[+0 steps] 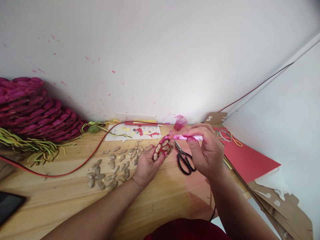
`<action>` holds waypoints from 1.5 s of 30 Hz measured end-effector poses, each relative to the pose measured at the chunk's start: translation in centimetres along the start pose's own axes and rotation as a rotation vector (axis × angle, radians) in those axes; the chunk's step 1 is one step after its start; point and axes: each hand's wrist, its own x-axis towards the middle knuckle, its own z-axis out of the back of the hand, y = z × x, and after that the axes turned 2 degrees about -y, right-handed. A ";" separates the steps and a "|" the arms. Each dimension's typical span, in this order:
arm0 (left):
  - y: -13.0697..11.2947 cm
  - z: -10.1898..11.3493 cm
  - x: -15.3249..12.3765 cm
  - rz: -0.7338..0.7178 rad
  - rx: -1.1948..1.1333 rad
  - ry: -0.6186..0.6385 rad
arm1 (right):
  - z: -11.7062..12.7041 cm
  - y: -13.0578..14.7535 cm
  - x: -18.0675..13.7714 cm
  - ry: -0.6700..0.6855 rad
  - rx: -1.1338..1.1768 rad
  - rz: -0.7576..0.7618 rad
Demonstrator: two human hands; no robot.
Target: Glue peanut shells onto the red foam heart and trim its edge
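My left hand grips the edge of a small red piece covered with peanuts, tilted up above the table. Most of its peanuts are still bare tan, and pink colour shows along the upper edge. Between the thumb and fingers of my right hand is a paintbrush with a white, pink-stained handle. Its tip meets the upper edge of the peanut piece. Pink stains mark my right thumb. Black-handled scissors lie on the table below the brush. Loose peanuts are scattered left of my left hand.
A plastic cup of pink paint stands by the wall. Pink-painted peanut pieces are stacked at left, near green yarn. A red cable crosses the table. Red card and cardboard lie at right.
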 end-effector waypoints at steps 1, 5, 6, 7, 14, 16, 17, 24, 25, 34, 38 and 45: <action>0.0 0.0 0.0 0.000 -0.002 -0.002 | 0.0 0.0 0.0 0.011 -0.001 0.000; 0.1 0.0 0.0 0.001 -0.002 0.002 | 0.0 -0.1 0.1 -0.007 -0.042 0.011; 0.1 0.0 0.0 -0.001 -0.003 0.005 | 0.0 -0.1 0.1 -0.020 -0.040 0.010; 0.1 0.0 0.0 -0.004 -0.004 0.009 | 0.1 -0.1 0.1 -0.027 -0.029 0.006; -0.1 0.0 0.0 -0.015 0.013 -0.001 | 0.0 -0.1 0.0 -0.003 -0.013 0.001; -0.2 0.1 0.0 -0.020 0.018 0.004 | 0.0 -0.2 0.1 -0.014 -0.026 0.002; -0.2 0.1 -0.1 -0.022 0.019 0.004 | 0.0 -0.2 0.1 -0.017 -0.027 0.001; -0.1 0.0 0.0 -0.030 0.012 -0.006 | 0.1 -0.3 0.1 -0.010 0.013 -0.006; 0.0 0.0 0.0 -0.030 0.012 -0.005 | 0.1 -0.4 0.0 -0.013 0.011 -0.012; 0.2 -0.1 0.0 -0.050 0.024 -0.011 | -0.1 -0.8 -0.4 -0.026 0.091 -0.105; 0.4 -0.1 -0.1 -0.046 0.024 -0.005 | -0.1 -0.9 -0.4 -0.030 0.061 -0.096; 0.4 -0.1 -0.1 0.019 -0.062 0.016 | -0.1 -1.2 -0.8 -0.059 0.076 -0.126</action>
